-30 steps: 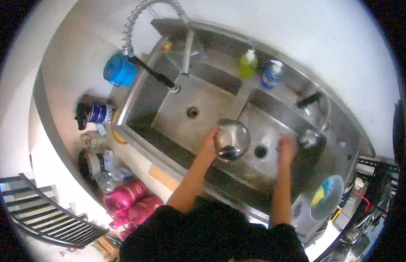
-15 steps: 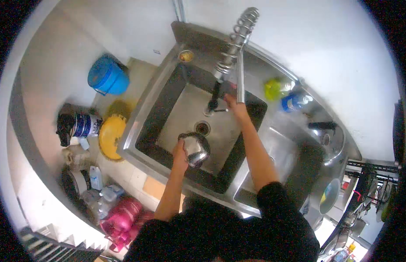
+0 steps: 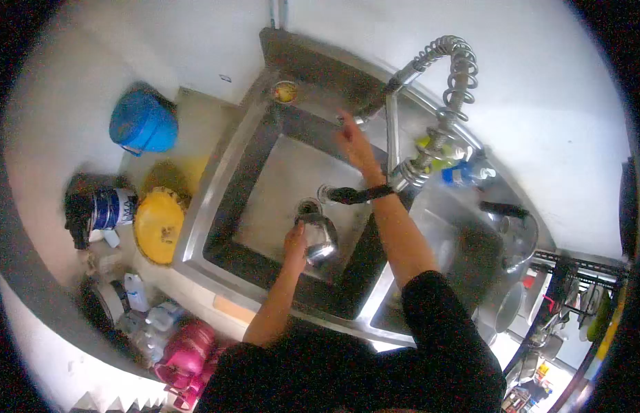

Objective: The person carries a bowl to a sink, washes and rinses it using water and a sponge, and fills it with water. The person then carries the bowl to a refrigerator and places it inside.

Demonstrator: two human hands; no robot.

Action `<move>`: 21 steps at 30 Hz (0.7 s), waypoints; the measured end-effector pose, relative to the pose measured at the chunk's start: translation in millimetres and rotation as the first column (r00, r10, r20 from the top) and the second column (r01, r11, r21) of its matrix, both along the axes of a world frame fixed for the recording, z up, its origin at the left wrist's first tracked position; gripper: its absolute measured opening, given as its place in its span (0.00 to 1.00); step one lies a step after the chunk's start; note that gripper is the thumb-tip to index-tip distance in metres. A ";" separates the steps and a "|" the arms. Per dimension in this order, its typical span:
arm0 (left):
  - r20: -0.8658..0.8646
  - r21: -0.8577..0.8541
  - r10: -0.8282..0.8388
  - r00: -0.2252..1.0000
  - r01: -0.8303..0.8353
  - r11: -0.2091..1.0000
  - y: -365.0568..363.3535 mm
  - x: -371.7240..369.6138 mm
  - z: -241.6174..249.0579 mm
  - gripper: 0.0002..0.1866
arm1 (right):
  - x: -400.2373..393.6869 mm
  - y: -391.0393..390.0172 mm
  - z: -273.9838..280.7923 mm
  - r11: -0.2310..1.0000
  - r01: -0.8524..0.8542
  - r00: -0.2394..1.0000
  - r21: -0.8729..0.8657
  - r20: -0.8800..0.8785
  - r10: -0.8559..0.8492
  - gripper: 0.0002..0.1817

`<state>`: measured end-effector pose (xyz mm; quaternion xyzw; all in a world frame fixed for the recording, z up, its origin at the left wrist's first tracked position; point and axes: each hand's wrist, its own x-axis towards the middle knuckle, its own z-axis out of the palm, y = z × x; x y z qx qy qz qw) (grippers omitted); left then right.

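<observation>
A shiny rounded metal bowl (image 3: 322,239) is gripped at its rim by my left hand (image 3: 296,242), low over the sink basin (image 3: 278,179) and near the drain (image 3: 309,206). My right hand (image 3: 354,143) reaches to the back of the sink, beside the base fitting of the faucet (image 3: 361,120). One finger looks stretched out, but blur hides whether the hand touches the fitting. The black-handled spray head (image 3: 358,195) of the coiled spring faucet (image 3: 463,76) hangs above the basin, crossing in front of my right forearm.
A small container of yellowish bits (image 3: 285,91) sits on the sink's back corner. Bottles (image 3: 459,173) and a large metal pot (image 3: 523,237) stand at right. On the left floor are a blue bucket (image 3: 144,124), a yellow basin (image 3: 159,227) and a pink container (image 3: 188,347).
The spring hose and spray head now appear farther right and arched, with the spray head across my right forearm. My right hand moved up and left; the bowl shifted slightly right.
</observation>
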<state>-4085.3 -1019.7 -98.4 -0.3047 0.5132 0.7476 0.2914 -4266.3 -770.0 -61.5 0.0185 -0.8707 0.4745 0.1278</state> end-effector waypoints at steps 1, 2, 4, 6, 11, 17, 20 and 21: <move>0.041 0.042 0.002 0.999 -0.004 0.999 8.5 -1.3 -11.7 0.21 | 7.0 -19.6 28.0 0.997 0.038 0.998 -0.061 0.054 -0.035 0.36; 0.084 0.081 0.000 0.996 -0.007 0.997 19.1 -1.3 -22.4 0.21 | 14.1 -40.6 59.8 0.989 0.081 0.992 -0.120 0.108 -0.068 0.35; -0.026 0.074 -0.056 0.998 0.058 0.996 44.1 1.8 -63.2 0.20 | 28.9 -41.5 53.0 0.935 0.139 0.986 -0.325 0.136 -0.100 0.30; -0.367 -0.069 -0.179 0.913 0.165 0.984 70.0 5.2 -103.8 0.19 | 37.1 -22.1 27.2 0.790 0.237 0.960 -0.565 0.261 -0.101 0.25; -0.428 0.028 -0.164 0.889 0.195 0.980 127.5 -18.2 -53.5 0.16 | 109.2 75.0 -4.3 0.898 0.307 0.906 -0.316 0.386 -0.174 0.14; -0.587 0.065 -0.013 0.810 0.063 0.996 172.3 -59.9 4.9 0.18 | 131.5 108.1 -11.6 0.950 0.274 0.925 -0.150 0.313 -0.217 0.17; 0.160 0.548 0.279 0.947 -0.320 0.773 184.5 -74.5 3.2 0.17 | 121.6 92.0 -26.6 0.891 0.348 0.906 -0.291 0.348 -0.240 0.18; 0.225 0.576 0.321 0.920 -0.391 0.718 178.6 -75.0 24.1 0.16 | 116.3 84.7 -28.8 0.838 0.389 0.892 -0.383 0.385 -0.238 0.19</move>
